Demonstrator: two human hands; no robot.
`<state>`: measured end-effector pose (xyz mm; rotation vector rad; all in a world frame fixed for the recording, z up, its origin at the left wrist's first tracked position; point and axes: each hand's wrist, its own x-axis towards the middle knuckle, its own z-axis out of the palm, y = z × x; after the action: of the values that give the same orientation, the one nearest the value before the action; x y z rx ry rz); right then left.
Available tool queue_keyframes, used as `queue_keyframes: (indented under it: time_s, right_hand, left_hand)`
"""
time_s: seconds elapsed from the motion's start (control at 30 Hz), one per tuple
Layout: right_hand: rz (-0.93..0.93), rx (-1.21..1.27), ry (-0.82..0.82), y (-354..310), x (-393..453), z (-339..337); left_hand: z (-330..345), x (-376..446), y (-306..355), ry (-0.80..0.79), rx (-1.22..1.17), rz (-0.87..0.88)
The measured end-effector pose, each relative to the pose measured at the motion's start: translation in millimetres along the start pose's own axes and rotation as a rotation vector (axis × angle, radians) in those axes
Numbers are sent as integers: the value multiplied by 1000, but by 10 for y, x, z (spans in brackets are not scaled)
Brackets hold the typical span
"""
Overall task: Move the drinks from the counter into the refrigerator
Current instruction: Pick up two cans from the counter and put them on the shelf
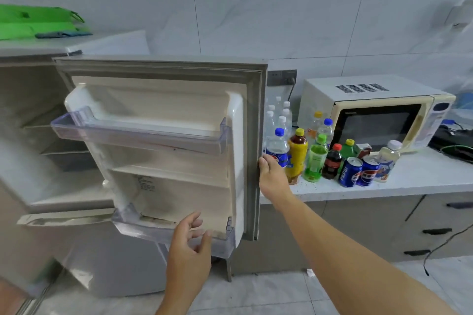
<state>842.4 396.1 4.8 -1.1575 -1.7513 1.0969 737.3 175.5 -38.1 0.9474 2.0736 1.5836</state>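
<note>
The refrigerator door (163, 89) stands wide open, its two clear door shelves (143, 135) bare. My right hand (270, 174) grips the door's outer edge. My left hand (190, 238) hovers open by the lower door shelf (143, 231), fingers apart, holding nothing. The drinks stand on the white counter (422, 176) just right of the door: a blue-capped bottle (277, 147), a yellow bottle (297, 153), a green bottle (316, 161), a dark cola bottle (332, 162), two blue cans (358, 171), and several clear water bottles (280, 116) behind.
A cream microwave (378, 112) sits on the counter behind the drinks. The fridge interior (38, 135) at left shows shelves. Green bags (35, 22) lie on the fridge top. Drawers (435, 231) are under the counter, and a black cable (440, 245) hangs in front.
</note>
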Motion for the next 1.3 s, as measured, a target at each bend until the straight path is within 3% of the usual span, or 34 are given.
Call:
queue_keyframes:
  time_s: [0.13,0.43,0.77,1.03,1.17,1.3]
  right_hand:
    - [-30,-55,-52,48,259,-88]
    - [-14,-7,-7,98,597,-103]
    - [53,3,-2,576,478,-325]
    - [245,-89,94,1369,344,-798]
    - [270,-103,121,1497,598,-1016]
    - [180,-76,120,1512,1035,-1100]
  left_hand:
    - [312,-65,134,58,19,-37]
    - [508,-5,85,107,48,-53]
    - [1020,393,136,-25,32,53]
    - [1554,579,235,-214,71,194]
    - [1790,676,301,-194,113,220]
    - [2097,767,308,-163,140,262]
